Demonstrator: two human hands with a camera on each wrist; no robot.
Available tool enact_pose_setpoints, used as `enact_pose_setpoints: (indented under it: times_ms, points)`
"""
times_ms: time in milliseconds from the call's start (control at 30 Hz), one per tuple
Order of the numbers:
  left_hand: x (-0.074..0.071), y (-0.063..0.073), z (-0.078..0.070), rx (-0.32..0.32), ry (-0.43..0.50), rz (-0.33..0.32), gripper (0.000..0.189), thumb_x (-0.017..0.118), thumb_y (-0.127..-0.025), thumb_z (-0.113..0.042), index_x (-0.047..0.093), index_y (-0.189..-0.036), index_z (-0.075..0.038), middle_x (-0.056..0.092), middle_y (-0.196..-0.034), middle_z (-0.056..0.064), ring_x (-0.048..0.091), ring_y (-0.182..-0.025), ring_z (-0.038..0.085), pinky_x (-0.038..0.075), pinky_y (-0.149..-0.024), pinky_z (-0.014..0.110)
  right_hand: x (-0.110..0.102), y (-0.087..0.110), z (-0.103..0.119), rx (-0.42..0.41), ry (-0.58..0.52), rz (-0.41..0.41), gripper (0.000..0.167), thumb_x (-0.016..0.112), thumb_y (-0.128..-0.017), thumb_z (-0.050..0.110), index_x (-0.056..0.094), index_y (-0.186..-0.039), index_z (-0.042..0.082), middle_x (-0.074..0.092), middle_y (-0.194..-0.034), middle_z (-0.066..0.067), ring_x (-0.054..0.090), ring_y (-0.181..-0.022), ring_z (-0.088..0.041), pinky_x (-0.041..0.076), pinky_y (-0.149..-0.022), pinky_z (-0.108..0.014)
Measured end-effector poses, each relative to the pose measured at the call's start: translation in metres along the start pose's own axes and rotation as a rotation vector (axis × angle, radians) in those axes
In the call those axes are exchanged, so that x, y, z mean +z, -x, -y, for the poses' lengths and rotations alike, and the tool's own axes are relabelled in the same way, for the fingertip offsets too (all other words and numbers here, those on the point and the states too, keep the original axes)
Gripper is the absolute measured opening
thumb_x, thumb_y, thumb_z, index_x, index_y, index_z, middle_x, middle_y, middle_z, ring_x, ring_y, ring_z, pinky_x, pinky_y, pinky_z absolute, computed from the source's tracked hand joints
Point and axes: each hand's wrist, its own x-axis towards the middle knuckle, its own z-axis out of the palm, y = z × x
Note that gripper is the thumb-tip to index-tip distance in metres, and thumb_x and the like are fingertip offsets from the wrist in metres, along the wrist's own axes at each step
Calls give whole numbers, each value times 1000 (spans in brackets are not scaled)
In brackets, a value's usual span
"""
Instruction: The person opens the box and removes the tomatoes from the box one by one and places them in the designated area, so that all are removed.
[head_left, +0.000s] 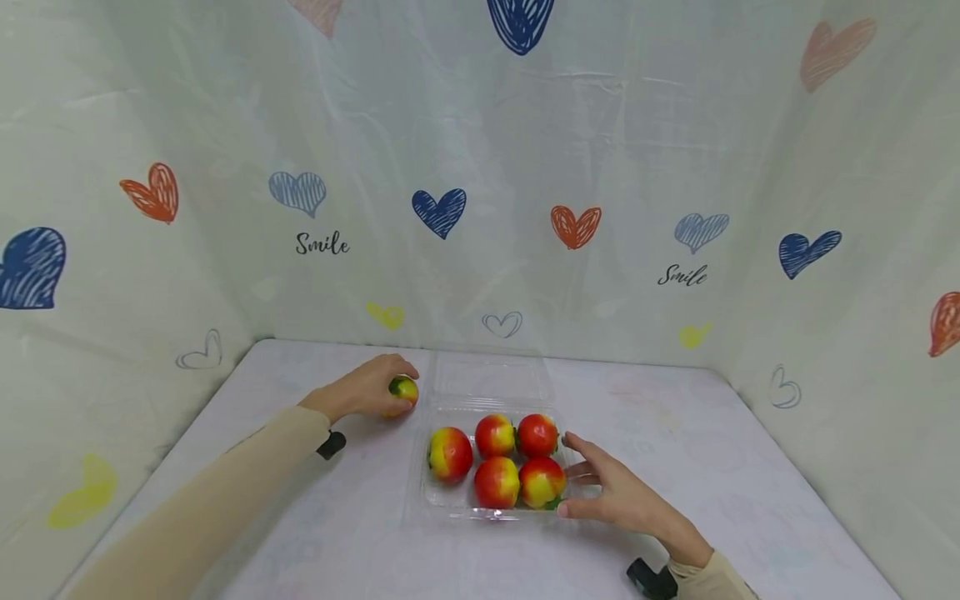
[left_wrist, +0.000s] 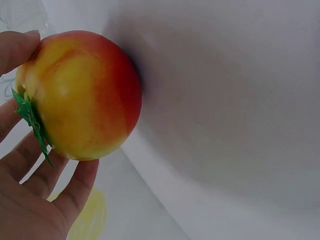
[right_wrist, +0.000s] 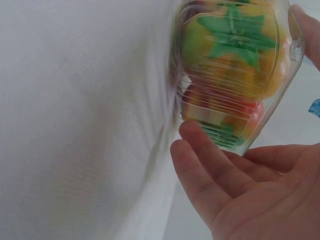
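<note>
My left hand (head_left: 367, 386) holds a red-and-yellow tomato (left_wrist: 80, 95) with a green leafy top, thumb on one side and fingers on the other. It is at the table's surface, left of a clear plastic box (head_left: 448, 505). The box's hinged lid (head_left: 491, 377) lies back, away from me. Inside sit several similar tomatoes (head_left: 496, 482), with a gap at the back left. My right hand (head_left: 626, 493) is at the box's right side, fingers spread and fairly straight. In the right wrist view its fingertips (right_wrist: 192, 132) touch or nearly touch the box's ribbed wall.
A white cloth-covered table (head_left: 360, 542) lies under everything. Pale curtains (head_left: 495, 133) printed with hearts and "Smile" stand at its back and sides. Each wrist carries a black camera mount, such as the right one (head_left: 651, 578).
</note>
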Motion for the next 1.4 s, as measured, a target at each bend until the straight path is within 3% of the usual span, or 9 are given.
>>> enact_pose_setpoints:
  times_ms: [200,333,600,1400]
  points:
    - [1,0,3,17,-3,-2,43,73,-82,-23,63,-120,-6,58,-116,6,50,-105,24,43,-97,42,-1,0,1,-2,5,-2,96,78,-77,37,24,-150,7,32,-150,-15,56,-114,-26,50,-91,-43]
    - [1,2,3,7,20,-2,49,73,-81,-21,59,-125,-4,57,-121,12,51,-107,27,42,-99,46,-1,0,0,-7,3,1,95,78,-77,37,24,-150,6,32,-150,-16,55,-114,-27,50,-92,-45]
    - [0,4,3,-22,45,-12,40,73,-81,-19,60,-116,-6,59,-114,9,52,-101,26,44,-95,46,-1,0,-1,0,-4,3,95,78,-77,36,24,-150,6,32,-150,-17,55,-115,-28,50,-92,-45]
    - [6,8,-2,-53,14,-37,45,74,-84,-23,59,-123,-7,56,-120,10,52,-105,25,43,-99,46,-1,0,-2,8,-2,3,95,77,-78,36,24,-150,6,32,-150,-16,55,-114,-27,50,-92,-43]
